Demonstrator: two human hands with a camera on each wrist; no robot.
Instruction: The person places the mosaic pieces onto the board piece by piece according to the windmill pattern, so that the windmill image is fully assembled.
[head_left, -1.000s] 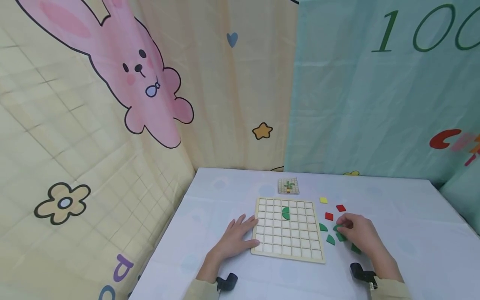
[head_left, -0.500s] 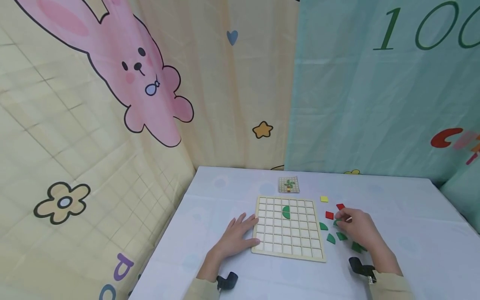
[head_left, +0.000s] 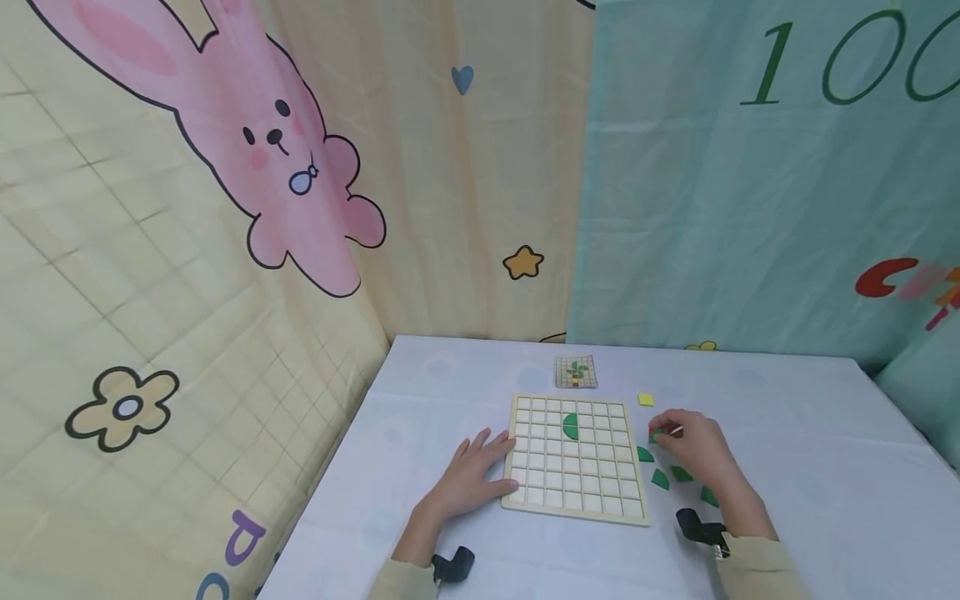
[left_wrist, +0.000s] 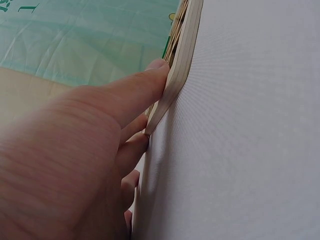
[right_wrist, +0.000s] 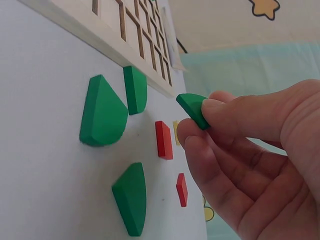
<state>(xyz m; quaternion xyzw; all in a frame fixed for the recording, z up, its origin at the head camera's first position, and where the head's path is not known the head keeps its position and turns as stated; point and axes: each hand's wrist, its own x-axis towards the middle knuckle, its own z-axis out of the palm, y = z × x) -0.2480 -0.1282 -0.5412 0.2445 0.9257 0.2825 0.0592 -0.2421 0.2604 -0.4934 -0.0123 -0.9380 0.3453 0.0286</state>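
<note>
Now the right grip (head_left: 699, 447), pinching a green piece (right_wrist: 191, 106), has come nearer the grid board (head_left: 570, 481) on its left, which the outspread left grip (head_left: 468, 479) touches; that piece remains unplaced.

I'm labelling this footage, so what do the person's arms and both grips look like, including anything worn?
The left sleeve and right sleeve are beige, with a black, angular device at the end of each. The left grip and right grip are ungloved.

The right hand (head_left: 696, 443) has carried a green piece (right_wrist: 192, 108) leftward — nearer the board (head_left: 573, 482).
</note>
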